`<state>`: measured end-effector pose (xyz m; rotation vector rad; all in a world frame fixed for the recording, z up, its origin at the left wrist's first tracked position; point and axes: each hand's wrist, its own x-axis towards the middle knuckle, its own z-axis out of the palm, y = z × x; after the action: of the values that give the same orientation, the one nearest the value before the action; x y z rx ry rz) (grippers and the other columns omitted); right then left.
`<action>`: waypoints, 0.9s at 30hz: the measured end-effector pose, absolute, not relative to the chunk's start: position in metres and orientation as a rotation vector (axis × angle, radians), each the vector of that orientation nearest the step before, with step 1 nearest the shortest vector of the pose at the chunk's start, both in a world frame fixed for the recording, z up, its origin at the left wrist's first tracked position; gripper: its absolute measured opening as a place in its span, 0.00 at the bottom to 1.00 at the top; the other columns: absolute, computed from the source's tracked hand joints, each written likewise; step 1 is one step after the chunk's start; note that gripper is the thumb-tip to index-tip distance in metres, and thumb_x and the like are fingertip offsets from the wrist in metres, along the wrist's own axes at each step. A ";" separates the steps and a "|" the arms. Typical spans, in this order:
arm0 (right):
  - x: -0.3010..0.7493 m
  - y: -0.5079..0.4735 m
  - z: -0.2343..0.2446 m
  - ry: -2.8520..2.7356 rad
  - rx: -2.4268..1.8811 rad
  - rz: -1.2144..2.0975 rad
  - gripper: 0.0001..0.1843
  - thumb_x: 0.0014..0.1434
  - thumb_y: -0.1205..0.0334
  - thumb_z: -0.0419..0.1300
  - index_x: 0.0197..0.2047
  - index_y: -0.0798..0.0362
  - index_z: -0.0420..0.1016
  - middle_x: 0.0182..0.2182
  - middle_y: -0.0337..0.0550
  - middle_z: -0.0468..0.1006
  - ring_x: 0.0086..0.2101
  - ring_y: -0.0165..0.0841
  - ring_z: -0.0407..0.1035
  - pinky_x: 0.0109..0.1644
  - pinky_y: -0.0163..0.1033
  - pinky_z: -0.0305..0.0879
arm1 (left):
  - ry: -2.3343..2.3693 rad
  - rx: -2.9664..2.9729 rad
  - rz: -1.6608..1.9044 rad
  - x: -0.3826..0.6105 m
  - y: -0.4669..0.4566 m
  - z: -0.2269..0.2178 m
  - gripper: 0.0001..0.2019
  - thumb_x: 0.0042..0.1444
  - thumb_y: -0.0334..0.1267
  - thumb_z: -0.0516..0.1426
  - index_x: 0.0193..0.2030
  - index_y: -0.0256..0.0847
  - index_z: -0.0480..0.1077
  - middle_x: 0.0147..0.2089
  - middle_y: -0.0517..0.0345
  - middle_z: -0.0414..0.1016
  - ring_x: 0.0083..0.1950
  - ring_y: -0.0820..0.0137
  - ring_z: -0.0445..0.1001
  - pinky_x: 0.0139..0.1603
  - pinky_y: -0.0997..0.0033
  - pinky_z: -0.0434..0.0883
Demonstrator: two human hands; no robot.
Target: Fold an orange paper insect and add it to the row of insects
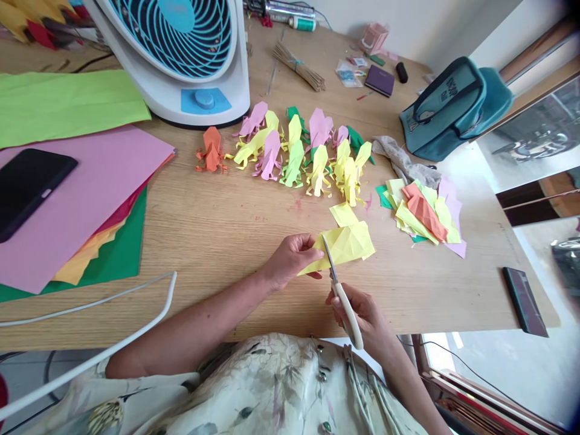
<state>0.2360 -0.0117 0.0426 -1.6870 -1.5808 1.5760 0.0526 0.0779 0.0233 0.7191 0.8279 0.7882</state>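
Note:
Between the fingers of my left hand [294, 260] is the left end of a creased yellow folded paper [348, 243]. My right hand [362, 308] grips the cream handle of a pair of scissors [348, 314]. The scissors' blades point up and away from me and lie across the paper, close to my left fingertips. Whether the blades are parted I cannot tell. Just behind the held paper, a small yellow paper piece [343, 214] lies on the wooden table [226, 241]. Farther back stand several folded paper figures in yellow, pink, green and orange, among them an orange one [212, 148].
A loose pile of paper scraps [421, 211] lies at right, near a grey cloth [403, 158] and a teal bag [446, 109]. At left are large coloured sheets [104, 181] with a black phone [34, 184]. A white fan [194, 103] stands behind; a dark phone [524, 301] rests near the right edge.

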 end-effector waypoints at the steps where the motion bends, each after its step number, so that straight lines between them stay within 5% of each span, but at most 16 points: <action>1: 0.236 -0.012 0.042 -1.578 -1.690 1.574 0.23 0.65 0.40 0.53 0.36 0.53 0.69 0.22 0.34 0.62 0.25 0.28 0.55 0.28 0.35 0.51 | 0.824 0.717 0.788 0.052 0.078 0.024 0.14 0.41 0.42 0.64 0.28 0.36 0.65 0.28 0.61 0.69 0.28 0.77 0.69 0.24 0.76 0.75; 27: 0.234 -0.006 0.036 -1.562 -1.710 1.498 0.23 0.64 0.41 0.54 0.33 0.53 0.70 0.21 0.34 0.61 0.25 0.28 0.55 0.28 0.35 0.52 | 0.815 0.734 0.768 0.052 0.078 0.020 0.16 0.42 0.44 0.65 0.28 0.37 0.64 0.28 0.63 0.67 0.28 0.77 0.69 0.26 0.76 0.75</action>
<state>0.2344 -0.0063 0.0362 -1.7097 -1.5617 1.4977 0.0522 0.0776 0.0201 0.7341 0.8152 0.7675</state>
